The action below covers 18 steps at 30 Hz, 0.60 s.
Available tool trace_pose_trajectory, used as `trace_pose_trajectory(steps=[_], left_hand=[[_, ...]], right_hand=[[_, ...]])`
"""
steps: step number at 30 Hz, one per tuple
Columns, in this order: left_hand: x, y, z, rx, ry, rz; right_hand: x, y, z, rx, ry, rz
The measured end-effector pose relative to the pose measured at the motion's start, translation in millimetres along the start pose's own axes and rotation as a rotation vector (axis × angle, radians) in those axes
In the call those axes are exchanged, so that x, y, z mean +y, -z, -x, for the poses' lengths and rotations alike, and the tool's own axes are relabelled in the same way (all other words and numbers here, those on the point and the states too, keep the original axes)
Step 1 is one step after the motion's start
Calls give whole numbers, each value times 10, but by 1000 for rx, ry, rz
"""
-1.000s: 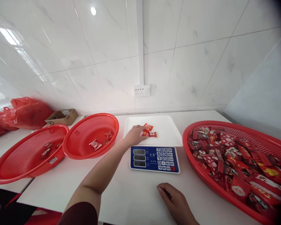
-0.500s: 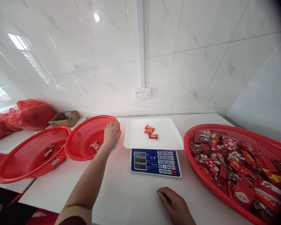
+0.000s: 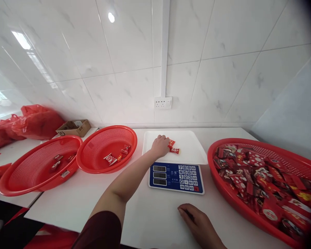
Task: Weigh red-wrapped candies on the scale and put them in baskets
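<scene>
Hands: left hand [image 3: 160,146] is reaching onto the scale tray [image 3: 190,154], fingers curling over the upper of two sweets [image 3: 175,150]; grip cannot be told. Right hand [image 3: 198,224] is resting half-curled on the bench [image 3: 150,214], contents unclear. Risk: curling fingers nudging the second sweet off the shallow tray. Half a second earlier, the left hand was over the middle basket [image 3: 101,145].

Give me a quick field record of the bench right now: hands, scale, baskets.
Left hand: on the scale tray, fingers at two red candy packets; grip unclear
Right hand: palm down on the white table, near the scale keypad
Middle basket: a few candies
Left basket: a few candies
Right basket: heaped with candies
</scene>
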State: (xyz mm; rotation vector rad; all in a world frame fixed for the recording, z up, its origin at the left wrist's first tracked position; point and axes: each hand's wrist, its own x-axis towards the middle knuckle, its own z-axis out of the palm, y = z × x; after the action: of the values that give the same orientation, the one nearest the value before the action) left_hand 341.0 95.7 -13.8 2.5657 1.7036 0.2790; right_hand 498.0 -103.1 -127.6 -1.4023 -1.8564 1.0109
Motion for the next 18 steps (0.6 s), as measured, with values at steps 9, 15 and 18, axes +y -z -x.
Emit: trace_pose_trajectory(steps=[9, 15, 18], left_hand=[[-875, 599, 775, 174, 405, -49], [-1031, 477, 1195, 80, 448, 0], [-918, 321, 1313, 13, 449, 10]], right_hand=[[-322, 225, -404, 128, 132, 98], [-625, 473, -1070, 323, 204, 245], [-691, 594, -1425, 296, 157, 476]])
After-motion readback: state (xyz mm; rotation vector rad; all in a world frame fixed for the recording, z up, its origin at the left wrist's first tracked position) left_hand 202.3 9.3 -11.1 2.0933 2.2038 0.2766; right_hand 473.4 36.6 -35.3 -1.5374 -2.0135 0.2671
